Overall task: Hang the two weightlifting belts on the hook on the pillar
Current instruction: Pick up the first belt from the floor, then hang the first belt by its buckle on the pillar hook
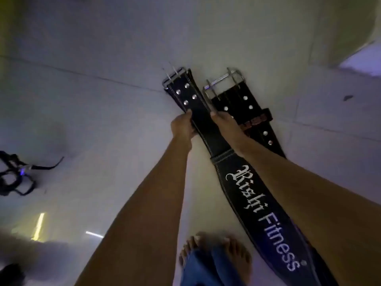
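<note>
Two black weightlifting belts lie side by side on the pale tiled floor. The left belt [208, 129] carries white lettering, rivets and a steel buckle at its far end. My left hand [183, 126] grips its left edge just below the rivets. My right hand [223, 122] holds its right edge, fingers curled around it. The second belt [245, 108], with its own steel buckle and a brownish keeper loop, lies to the right, partly under my right forearm. No hook or pillar shows.
A black strap harness [14, 174] with a small blue light lies on the floor at the far left. My bare foot [216, 252] and a blue trouser leg stand at the bottom centre. A pale wall corner [346, 32] rises at the upper right.
</note>
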`<state>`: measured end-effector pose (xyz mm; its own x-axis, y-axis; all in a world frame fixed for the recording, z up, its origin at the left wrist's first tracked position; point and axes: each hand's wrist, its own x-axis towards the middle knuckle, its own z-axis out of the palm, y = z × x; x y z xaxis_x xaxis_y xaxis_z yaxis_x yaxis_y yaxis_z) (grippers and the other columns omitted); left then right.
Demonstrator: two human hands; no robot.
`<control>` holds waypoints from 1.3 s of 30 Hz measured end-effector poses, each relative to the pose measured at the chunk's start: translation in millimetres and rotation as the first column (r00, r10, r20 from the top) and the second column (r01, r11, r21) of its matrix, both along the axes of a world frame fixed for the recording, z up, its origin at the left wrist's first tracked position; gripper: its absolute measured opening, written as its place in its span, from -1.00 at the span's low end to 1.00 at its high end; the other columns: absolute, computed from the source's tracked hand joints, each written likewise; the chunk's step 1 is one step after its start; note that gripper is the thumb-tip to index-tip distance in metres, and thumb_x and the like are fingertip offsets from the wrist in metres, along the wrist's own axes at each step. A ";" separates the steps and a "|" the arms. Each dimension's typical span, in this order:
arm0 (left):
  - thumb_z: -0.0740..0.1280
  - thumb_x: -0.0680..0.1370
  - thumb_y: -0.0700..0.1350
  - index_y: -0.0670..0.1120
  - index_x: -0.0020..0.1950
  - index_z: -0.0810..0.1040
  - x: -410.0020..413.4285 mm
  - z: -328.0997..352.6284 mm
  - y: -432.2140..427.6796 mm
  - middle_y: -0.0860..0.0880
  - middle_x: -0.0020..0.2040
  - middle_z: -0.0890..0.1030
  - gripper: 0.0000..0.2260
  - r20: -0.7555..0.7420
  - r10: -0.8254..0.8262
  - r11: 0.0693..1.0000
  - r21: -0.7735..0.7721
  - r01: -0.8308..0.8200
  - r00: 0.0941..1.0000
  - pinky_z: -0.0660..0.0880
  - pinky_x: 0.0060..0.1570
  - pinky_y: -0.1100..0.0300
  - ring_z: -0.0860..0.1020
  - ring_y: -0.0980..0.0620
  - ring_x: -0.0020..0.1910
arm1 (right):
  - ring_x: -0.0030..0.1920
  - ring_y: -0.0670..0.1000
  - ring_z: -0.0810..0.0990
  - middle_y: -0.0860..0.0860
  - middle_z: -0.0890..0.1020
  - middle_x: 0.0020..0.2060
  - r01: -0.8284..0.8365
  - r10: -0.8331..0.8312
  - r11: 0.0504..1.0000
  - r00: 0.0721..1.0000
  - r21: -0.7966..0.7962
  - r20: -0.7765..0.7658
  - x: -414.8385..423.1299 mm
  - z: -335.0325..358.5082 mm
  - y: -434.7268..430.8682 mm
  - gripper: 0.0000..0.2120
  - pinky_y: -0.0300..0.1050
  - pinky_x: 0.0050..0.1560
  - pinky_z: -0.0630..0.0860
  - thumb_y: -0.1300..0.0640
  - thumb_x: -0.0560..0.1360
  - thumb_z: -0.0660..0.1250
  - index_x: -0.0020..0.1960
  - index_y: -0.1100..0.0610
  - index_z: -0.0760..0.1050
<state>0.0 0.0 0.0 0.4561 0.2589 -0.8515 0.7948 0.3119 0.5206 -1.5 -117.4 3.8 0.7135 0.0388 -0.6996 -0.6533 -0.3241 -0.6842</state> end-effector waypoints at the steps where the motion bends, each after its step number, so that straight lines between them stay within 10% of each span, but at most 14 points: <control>1: 0.30 0.56 -0.11 -0.21 0.15 0.53 0.7 -1.8 -3.3 -0.09 -0.03 0.60 -0.77 0.035 0.024 0.999 -0.044 -0.022 0.999 0.55 -0.19 0.20 0.56 0.01 -0.18 | 0.25 0.05 0.44 0.10 0.51 0.23 -0.004 0.004 1.000 1.000 0.005 -0.018 0.0 0.8 1.1 -0.58 -0.01 0.32 0.33 -0.04 0.58 0.13 0.32 0.19 0.38; 7: 0.39 0.50 -0.21 -0.21 0.19 0.51 -27.7 120.2 -15.6 -0.10 -0.11 0.61 -0.72 -0.064 0.172 0.983 -0.047 -0.175 0.983 0.55 -0.49 0.26 0.57 0.03 -0.29 | -0.27 -0.24 0.54 0.06 0.57 -0.17 0.095 -0.095 0.994 0.995 0.054 0.006 -35.3 115.7 -23.5 -0.89 -0.22 -0.08 0.42 0.18 0.52 0.29 0.00 0.17 0.55; 12: 0.39 0.50 -0.19 -0.19 -0.01 0.56 -89.5 364.8 -62.3 -0.07 -0.20 0.61 -0.89 -0.088 -0.041 0.989 -0.146 0.027 0.995 0.56 -0.37 0.23 0.57 0.02 -0.28 | -0.18 0.30 0.63 0.35 0.63 -0.19 -0.052 0.046 0.998 0.988 -0.042 -0.148 -105.4 345.0 -81.5 -0.37 0.15 -0.10 0.54 -0.24 0.31 0.37 -0.11 0.38 0.55; 16: 0.39 0.49 -0.16 -0.13 0.00 0.61 -127.4 550.9 -111.5 -0.07 -0.09 0.65 -0.89 0.164 -0.230 0.954 -0.156 0.256 0.959 0.60 -0.29 0.28 0.62 0.08 -0.24 | -0.14 0.28 0.64 0.36 0.65 -0.12 0.168 -0.165 0.983 0.985 -0.071 0.040 -155.7 549.9 -125.0 -0.61 0.21 -0.05 0.55 -0.02 0.48 0.32 -0.06 0.36 0.56; 23: 0.16 0.60 0.10 -0.08 -0.03 0.60 -208.3 732.6 -207.3 -0.07 -0.07 0.66 -0.67 0.578 -0.465 0.845 0.063 0.531 0.671 0.53 0.07 0.04 0.62 0.01 -0.06 | -0.53 -0.27 0.45 0.00 0.48 -0.43 0.463 -0.458 0.880 0.769 0.105 0.446 -216.1 746.6 -186.2 -0.79 -0.45 -0.44 0.37 0.19 0.53 0.27 -0.27 0.20 0.46; 32: 0.44 0.34 0.08 -0.10 0.08 0.57 -338.3 842.1 -240.3 -0.11 -0.05 0.69 -0.60 0.746 -0.558 0.811 0.399 0.428 0.363 0.59 0.00 0.04 0.67 -0.04 -0.07 | -0.21 0.03 0.35 0.08 0.41 -0.23 0.448 -0.586 0.810 0.625 0.378 0.515 -280.0 905.6 -233.9 -0.46 -0.09 -0.18 0.25 0.00 0.44 0.37 -0.08 0.54 0.41; 39: 0.33 0.52 -0.23 -0.05 -0.04 0.58 -335.2 954.9 -245.4 -0.07 -0.14 0.67 -0.91 0.884 -0.409 0.900 0.352 0.256 0.224 0.60 -0.11 0.13 0.66 0.03 -0.19 | -0.25 0.05 0.57 0.05 0.58 -0.31 0.181 -0.232 0.973 0.709 0.146 0.666 -319.8 984.2 -250.4 -0.53 -0.05 -0.16 0.51 -0.25 0.45 0.23 -0.23 0.17 0.52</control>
<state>-335.2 -245.4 954.9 0.9692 -0.0790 0.2334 -0.2315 0.0323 0.9723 -321.4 -367.8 988.0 0.9897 -0.1394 -0.0313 -0.0558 -0.1757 -0.9829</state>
